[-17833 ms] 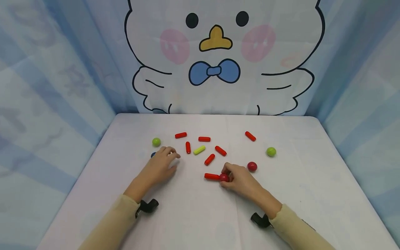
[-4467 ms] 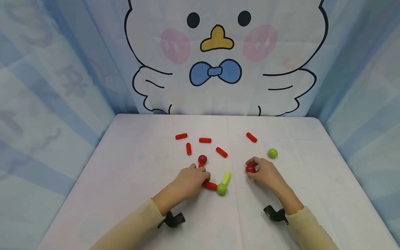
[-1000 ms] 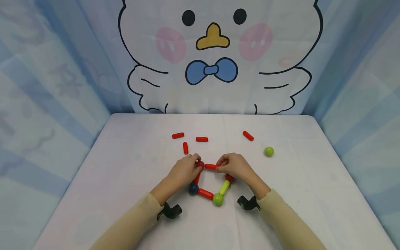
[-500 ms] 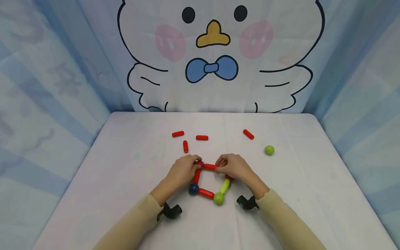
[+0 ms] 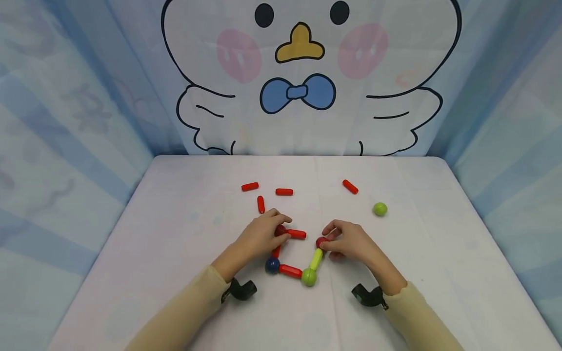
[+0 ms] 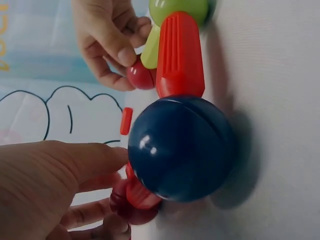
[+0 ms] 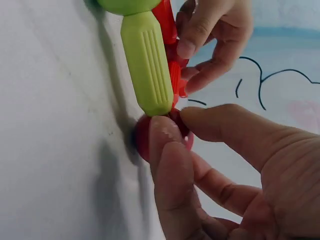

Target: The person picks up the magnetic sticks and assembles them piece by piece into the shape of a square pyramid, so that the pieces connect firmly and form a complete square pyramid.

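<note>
Toy balls and rods form a nearly closed four-sided frame on the table. My left hand (image 5: 259, 234) holds the dark red ball (image 5: 280, 229) at its far left corner, thumb and fingers about it. From that ball a red rod (image 5: 296, 234) points right, its other end free. Another red rod (image 6: 142, 195) runs down to the blue ball (image 5: 272, 265). A red rod (image 5: 290, 271) joins blue to the green ball (image 5: 309, 277), where a yellow-green rod (image 5: 316, 259) leads up to a second red ball (image 5: 321, 242). My right hand (image 5: 351, 241) pinches that ball between thumb and fingers.
Beyond the frame lie loose red rods, among them one at the left (image 5: 250, 186), one in the middle (image 5: 284, 192) and one at the right (image 5: 350, 186). A loose green ball (image 5: 380, 209) sits at the right. A printed curtain (image 5: 303, 131) stands behind the table.
My right hand has let go of the far red rod, which joined the left red ball, and shifted right to the other red ball. The left index finger has straightened somewhat.
</note>
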Demonstrator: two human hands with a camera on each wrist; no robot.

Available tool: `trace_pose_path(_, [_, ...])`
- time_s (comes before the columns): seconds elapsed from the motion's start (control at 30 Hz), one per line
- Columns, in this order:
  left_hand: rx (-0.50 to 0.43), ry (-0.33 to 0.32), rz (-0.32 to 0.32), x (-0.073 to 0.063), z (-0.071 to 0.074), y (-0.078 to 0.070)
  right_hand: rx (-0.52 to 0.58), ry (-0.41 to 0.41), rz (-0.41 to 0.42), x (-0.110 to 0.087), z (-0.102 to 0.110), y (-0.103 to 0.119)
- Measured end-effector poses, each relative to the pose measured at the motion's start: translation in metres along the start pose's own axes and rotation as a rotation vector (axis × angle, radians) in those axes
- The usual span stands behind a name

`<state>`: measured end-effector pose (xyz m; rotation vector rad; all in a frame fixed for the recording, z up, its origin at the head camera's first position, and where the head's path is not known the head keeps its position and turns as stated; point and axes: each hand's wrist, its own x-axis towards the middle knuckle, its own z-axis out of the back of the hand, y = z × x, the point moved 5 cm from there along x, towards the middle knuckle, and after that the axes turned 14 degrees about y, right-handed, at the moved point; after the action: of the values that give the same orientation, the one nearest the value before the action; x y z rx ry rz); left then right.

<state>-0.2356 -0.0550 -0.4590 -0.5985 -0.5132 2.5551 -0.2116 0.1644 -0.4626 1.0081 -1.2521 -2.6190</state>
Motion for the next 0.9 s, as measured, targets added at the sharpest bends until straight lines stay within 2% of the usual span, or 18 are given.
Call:
trace_pose_path(0.17, [0.107, 0.044, 0.042, 0.007, 0.000, -0.010, -0.060, -0.041, 0.043, 0.004, 0.002, 0.004])
trace_pose_path(0.3, [0.097, 0.040, 0.065, 0.007, 0.000, -0.012, -0.108, -0.058, 0.069, 0.009, 0.002, 0.009])
trace_pose_path(0.5, [0.082, 0.003, 0.043, 0.004, 0.000, -0.010, -0.084, -0.046, 0.086, 0.013, 0.001, 0.016])
trace_pose_path(0.77, [0.107, 0.018, 0.030, 0.003, 0.000, -0.012, -0.062, -0.032, 0.131, 0.020, -0.006, 0.019])
trace_pose_path(0.9, [0.114, 0.001, 0.028, 0.002, 0.001, -0.013, -0.079, -0.055, 0.140, 0.021, -0.008, 0.020])
